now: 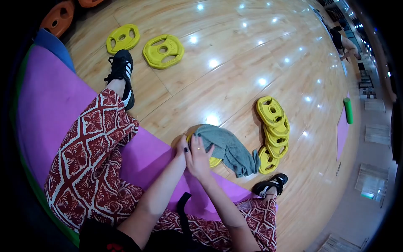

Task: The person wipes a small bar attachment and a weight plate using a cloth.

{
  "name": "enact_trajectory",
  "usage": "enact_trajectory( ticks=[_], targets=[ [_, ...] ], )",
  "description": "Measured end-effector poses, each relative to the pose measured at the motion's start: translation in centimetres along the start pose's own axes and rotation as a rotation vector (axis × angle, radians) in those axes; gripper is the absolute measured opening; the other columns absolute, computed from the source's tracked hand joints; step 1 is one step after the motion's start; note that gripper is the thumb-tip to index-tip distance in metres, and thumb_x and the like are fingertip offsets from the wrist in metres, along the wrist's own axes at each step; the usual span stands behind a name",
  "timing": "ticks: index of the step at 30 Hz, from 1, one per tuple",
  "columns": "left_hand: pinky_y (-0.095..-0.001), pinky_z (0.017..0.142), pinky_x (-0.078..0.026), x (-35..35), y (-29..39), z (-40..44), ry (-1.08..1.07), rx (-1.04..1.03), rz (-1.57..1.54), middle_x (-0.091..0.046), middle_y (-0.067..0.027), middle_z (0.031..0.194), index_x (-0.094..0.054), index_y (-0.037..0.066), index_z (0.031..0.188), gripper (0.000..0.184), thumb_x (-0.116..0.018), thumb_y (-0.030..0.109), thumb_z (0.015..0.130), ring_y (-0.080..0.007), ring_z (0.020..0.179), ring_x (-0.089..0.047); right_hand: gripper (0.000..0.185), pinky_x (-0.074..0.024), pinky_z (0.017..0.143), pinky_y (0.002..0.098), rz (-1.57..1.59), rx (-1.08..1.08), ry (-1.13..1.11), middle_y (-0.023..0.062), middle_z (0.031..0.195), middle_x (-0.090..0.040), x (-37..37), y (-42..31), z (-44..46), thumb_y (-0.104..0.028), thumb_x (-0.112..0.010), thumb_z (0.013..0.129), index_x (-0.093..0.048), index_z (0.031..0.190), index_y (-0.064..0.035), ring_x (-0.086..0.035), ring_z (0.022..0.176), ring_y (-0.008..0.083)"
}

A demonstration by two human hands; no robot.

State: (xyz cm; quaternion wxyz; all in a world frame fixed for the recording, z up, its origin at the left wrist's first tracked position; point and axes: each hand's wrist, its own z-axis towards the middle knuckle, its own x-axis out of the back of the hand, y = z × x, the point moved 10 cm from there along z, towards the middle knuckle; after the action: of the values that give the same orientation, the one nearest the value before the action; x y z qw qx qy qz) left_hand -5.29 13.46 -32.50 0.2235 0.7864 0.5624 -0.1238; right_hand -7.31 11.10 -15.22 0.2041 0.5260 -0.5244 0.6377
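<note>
My left hand (pixel 181 147) is at the near left edge of a yellow weight plate (pixel 215 161), its fingers curled at the rim and partly hidden. Over most of that plate lies a grey-green cloth (pixel 231 151), trailing to the right onto the floor. My right hand (pixel 199 157) rests on the cloth's left end with fingers stretched out and thumb apart, close against my left hand. The covered plate sits beside the edge of a pink mat (pixel 147 151), between my spread legs.
Right of the cloth, several yellow plates (pixel 275 130) lie overlapping in a row. Two more yellow plates (pixel 163 51) are beyond my left shoe (pixel 121 77). Orange plates (pixel 57 19) stand at upper left. A green roller (pixel 348 110) and another person (pixel 344 44) are far right.
</note>
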Motion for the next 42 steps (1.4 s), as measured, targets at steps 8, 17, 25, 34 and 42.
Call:
enact_trajectory(
  ticks=[8, 17, 25, 34, 42],
  targets=[
    [-0.0295, 0.066, -0.044, 1.9, -0.9, 0.6, 0.105, 0.1, 0.18, -0.056, -0.0076, 0.082, -0.053, 0.005, 0.086, 0.033, -0.038, 0.035, 0.081, -0.0162, 0.074, -0.053, 0.049, -0.0075, 0.093, 0.0621, -0.249, -0.149, 0.007, 0.0145, 0.13, -0.034, 2.7, 8.1, -0.6, -0.025, -0.04, 0.084, -0.03, 0.128, -0.0078, -0.026, 0.124, 0.0259],
    [-0.0317, 0.051, -0.046, 2.2, -1.5, 1.1, 0.098, 0.13, 0.229, -0.06, -0.006, 0.071, -0.057, 0.009, 0.081, 0.039, -0.031, 0.037, 0.084, -0.018, 0.058, -0.055, 0.039, -0.0113, 0.097, 0.0537, 0.097, -0.301, 0.2, 0.0141, 0.122, -0.044, 3.4, 9.6, -2.1, -0.014, -0.043, 0.081, -0.045, 0.119, -0.0091, -0.028, 0.122, 0.0316],
    [-0.0249, 0.032, -0.028, 1.5, -0.3, -0.4, 0.218, 0.048, 0.128, -0.044, 0.0016, 0.049, -0.048, 0.015, 0.064, 0.031, -0.037, 0.038, 0.081, -0.0101, 0.036, -0.039, 0.022, -0.0331, 0.088, 0.0385, 0.284, -0.283, 0.479, 0.0112, 0.095, -0.056, 7.5, 11.4, -3.5, -0.004, -0.053, 0.073, -0.057, 0.095, -0.0051, -0.052, 0.093, 0.0256],
    [-0.0287, 0.034, -0.034, -0.3, 0.8, -2.4, 0.094, 0.061, 0.186, -0.047, -0.0011, 0.053, -0.05, 0.013, 0.067, 0.034, -0.034, 0.038, 0.083, -0.0133, 0.04, -0.044, 0.028, -0.0388, 0.071, 0.0338, 0.42, -0.055, 0.334, 0.0103, 0.08, -0.053, 4.9, 3.6, 1.2, -0.006, -0.061, 0.068, -0.053, 0.095, -0.0049, -0.05, 0.078, 0.0264],
    [-0.0283, 0.032, -0.03, 0.8, -0.5, -0.7, 0.109, 0.077, 0.149, -0.044, -0.0004, 0.048, -0.045, 0.014, 0.059, 0.034, -0.035, 0.038, 0.083, -0.0132, 0.036, -0.041, 0.033, -0.0267, 0.077, 0.036, 0.142, -0.022, 0.265, 0.0027, 0.076, -0.052, 3.6, 3.5, 2.2, -0.018, -0.068, 0.064, -0.053, 0.091, -0.0082, -0.047, 0.077, 0.0211]
  ],
)
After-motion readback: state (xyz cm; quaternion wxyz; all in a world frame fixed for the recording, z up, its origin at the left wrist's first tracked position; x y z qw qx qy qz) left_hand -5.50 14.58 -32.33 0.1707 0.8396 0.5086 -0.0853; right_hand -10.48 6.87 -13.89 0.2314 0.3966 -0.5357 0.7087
